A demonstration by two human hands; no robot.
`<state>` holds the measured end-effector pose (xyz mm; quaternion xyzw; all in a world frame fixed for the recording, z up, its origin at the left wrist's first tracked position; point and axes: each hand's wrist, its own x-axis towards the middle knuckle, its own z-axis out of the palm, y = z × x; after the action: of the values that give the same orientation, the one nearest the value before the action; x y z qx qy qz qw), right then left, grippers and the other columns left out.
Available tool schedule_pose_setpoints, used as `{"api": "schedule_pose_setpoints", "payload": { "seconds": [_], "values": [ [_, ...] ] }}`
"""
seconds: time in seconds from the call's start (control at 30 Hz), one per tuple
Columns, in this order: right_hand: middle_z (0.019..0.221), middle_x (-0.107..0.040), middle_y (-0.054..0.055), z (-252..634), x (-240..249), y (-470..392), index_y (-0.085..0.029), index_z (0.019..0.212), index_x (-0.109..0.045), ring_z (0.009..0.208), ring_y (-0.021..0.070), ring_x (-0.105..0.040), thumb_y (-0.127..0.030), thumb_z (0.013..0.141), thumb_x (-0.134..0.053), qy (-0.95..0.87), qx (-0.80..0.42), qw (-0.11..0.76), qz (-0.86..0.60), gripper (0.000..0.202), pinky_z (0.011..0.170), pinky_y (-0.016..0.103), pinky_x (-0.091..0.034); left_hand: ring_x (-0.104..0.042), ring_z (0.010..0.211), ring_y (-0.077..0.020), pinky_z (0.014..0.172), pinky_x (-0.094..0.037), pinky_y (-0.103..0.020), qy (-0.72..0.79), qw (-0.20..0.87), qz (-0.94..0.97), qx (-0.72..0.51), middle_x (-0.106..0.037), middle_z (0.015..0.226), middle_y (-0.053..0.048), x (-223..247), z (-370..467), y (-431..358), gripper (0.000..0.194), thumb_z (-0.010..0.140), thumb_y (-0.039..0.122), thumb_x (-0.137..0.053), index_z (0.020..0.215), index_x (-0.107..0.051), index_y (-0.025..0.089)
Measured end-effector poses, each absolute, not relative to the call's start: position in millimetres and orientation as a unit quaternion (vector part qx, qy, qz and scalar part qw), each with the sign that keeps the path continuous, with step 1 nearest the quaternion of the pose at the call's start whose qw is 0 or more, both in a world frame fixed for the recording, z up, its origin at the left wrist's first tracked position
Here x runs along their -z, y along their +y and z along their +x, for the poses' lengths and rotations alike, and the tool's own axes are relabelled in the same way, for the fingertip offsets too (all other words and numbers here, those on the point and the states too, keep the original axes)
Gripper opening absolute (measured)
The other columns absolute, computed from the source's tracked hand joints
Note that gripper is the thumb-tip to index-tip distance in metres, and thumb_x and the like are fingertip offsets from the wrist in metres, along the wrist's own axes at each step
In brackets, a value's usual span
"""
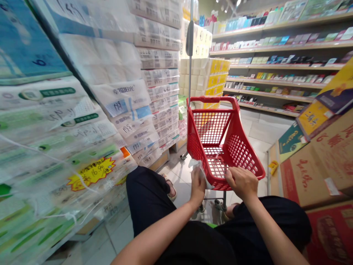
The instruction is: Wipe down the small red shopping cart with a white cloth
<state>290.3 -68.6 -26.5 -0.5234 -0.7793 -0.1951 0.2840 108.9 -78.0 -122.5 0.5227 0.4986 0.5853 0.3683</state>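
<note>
A red plastic shopping basket cart (245, 151) stands on wheels in front of my knees, its basket showing nothing inside. My left hand (198, 184) is closed on a crumpled white cloth or tissue (196, 163), which lies against the near left corner of the basket. At the near rim, my right hand (243, 182) has its fingers wrapped over the red edge. The cart's red handle (212, 99) is on the far side, beside a tall metal pole (190, 73).
Tall stacks of wrapped tissue packs (118, 99) line the left. Cardboard boxes (317, 169) are piled close on the right. Yellow-and-white packs (216, 79) stand behind the cart, and shelves of small goods (275, 68) fill the back. Pale floor tiles (255, 129) run between them.
</note>
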Motion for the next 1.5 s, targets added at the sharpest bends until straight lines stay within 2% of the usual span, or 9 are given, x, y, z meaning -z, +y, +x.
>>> {"api": "schedule_pose_setpoints", "payload": {
  "seconds": [0.13, 0.27, 0.77, 0.93, 1.07, 1.13, 1.23, 1.37, 1.5],
  "values": [
    [0.064, -0.064, 0.001, 288.0, 24.3, -69.4, -0.02, 0.063, -0.057, 0.065, 0.0139, -0.054, -0.026, 0.089, -0.049, -0.78, 0.191, 0.279, -0.526, 0.028, 0.063, 0.03, -0.027, -0.013, 0.149, -0.0201, 0.123, -0.013, -0.042, 0.474, 0.359, 0.564, -0.572, -0.019, 0.16, -0.001, 109.3, 113.6, -98.9, 0.05, 0.1, 0.037, -0.037, 0.149, -0.029, 0.034],
    [0.063, -0.062, 0.0, 286.7, 22.9, -70.1, -0.02, 0.062, -0.055, 0.063, 0.0135, -0.053, -0.027, 0.089, -0.049, -0.782, 0.199, 0.285, -0.518, 0.028, 0.063, 0.03, -0.027, -0.005, 0.15, -0.0196, 0.123, -0.009, -0.045, 0.446, 0.36, 0.607, -0.55, -0.009, 0.162, 0.003, 96.4, 111.7, -102.2, 0.053, 0.101, 0.036, -0.034, 0.152, -0.021, 0.035],
    [0.061, -0.06, 0.0, 292.7, 25.4, -70.1, -0.02, 0.062, -0.054, 0.063, 0.0137, -0.052, -0.026, 0.089, -0.049, -0.785, 0.205, 0.286, -0.51, 0.029, 0.064, 0.03, -0.027, -0.032, 0.141, -0.0246, 0.118, -0.029, -0.045, 0.451, 0.252, 0.625, -0.585, -0.035, 0.152, -0.005, 58.3, 99.0, -112.2, 0.047, 0.098, 0.028, -0.04, 0.145, -0.038, 0.03],
    [0.064, -0.062, 0.001, 291.3, 25.8, -71.3, -0.02, 0.063, -0.055, 0.066, 0.0143, -0.053, -0.028, 0.089, -0.05, -0.789, 0.212, 0.283, -0.503, 0.028, 0.065, 0.031, -0.029, -0.045, 0.132, -0.0249, 0.114, -0.032, -0.042, 0.314, 0.225, 0.81, -0.441, -0.052, 0.139, -0.005, 25.2, 92.4, -94.3, 0.041, 0.096, 0.032, -0.042, 0.136, -0.052, 0.031],
    [0.063, -0.061, 0.0, 292.0, 25.5, -73.0, -0.02, 0.065, -0.057, 0.064, 0.0139, -0.053, -0.026, 0.09, -0.049, -0.79, 0.209, 0.283, -0.502, 0.027, 0.065, 0.031, -0.028, -0.053, 0.121, -0.0246, 0.115, -0.031, -0.041, 0.245, 0.194, 0.876, -0.367, -0.064, 0.119, -0.005, 12.7, 75.5, -56.3, 0.029, 0.093, 0.037, -0.048, 0.113, -0.068, 0.03],
    [0.064, -0.061, 0.0, 293.2, 25.7, -73.4, -0.02, 0.066, -0.058, 0.064, 0.0137, -0.053, -0.026, 0.09, -0.049, -0.793, 0.202, 0.282, -0.501, 0.027, 0.065, 0.031, -0.028, -0.052, 0.122, -0.0254, 0.117, -0.026, -0.042, 0.221, 0.169, 0.907, -0.316, -0.064, 0.118, -0.006, 10.0, 64.8, -32.9, 0.026, 0.092, 0.039, -0.05, 0.103, -0.07, 0.028],
    [0.065, -0.062, 0.0, 294.9, 26.5, -73.1, -0.02, 0.066, -0.058, 0.064, 0.0135, -0.052, -0.026, 0.09, -0.049, -0.793, 0.194, 0.28, -0.504, 0.027, 0.064, 0.031, -0.028, -0.045, 0.128, -0.0245, 0.119, -0.023, -0.044, 0.252, 0.137, 0.925, -0.248, -0.06, 0.125, -0.007, 6.6, 49.1, 5.7, 0.033, 0.096, 0.039, -0.039, 0.105, -0.067, 0.026],
    [0.07, -0.065, 0.001, 295.4, 27.8, -72.0, -0.019, 0.071, -0.062, 0.067, 0.0136, -0.054, -0.025, 0.091, -0.049, -0.795, 0.186, 0.286, -0.502, 0.025, 0.065, 0.031, -0.029, -0.041, 0.131, -0.0203, 0.119, -0.025, -0.042, 0.295, 0.062, 0.918, -0.259, -0.055, 0.13, -0.005, 0.2, 30.6, 62.8, 0.041, 0.1, 0.037, -0.026, 0.107, -0.064, 0.024],
    [0.072, -0.065, 0.001, 295.2, 28.3, -71.9, -0.019, 0.072, -0.063, 0.068, 0.0139, -0.055, -0.025, 0.091, -0.048, -0.798, 0.182, 0.287, -0.499, 0.025, 0.066, 0.032, -0.03, -0.033, 0.138, -0.0182, 0.121, -0.022, -0.041, 0.361, 0.019, 0.899, -0.248, -0.051, 0.135, -0.002, -8.0, 20.1, 113.9, 0.04, 0.101, 0.038, -0.026, 0.11, -0.063, 0.025]
  ]
}}
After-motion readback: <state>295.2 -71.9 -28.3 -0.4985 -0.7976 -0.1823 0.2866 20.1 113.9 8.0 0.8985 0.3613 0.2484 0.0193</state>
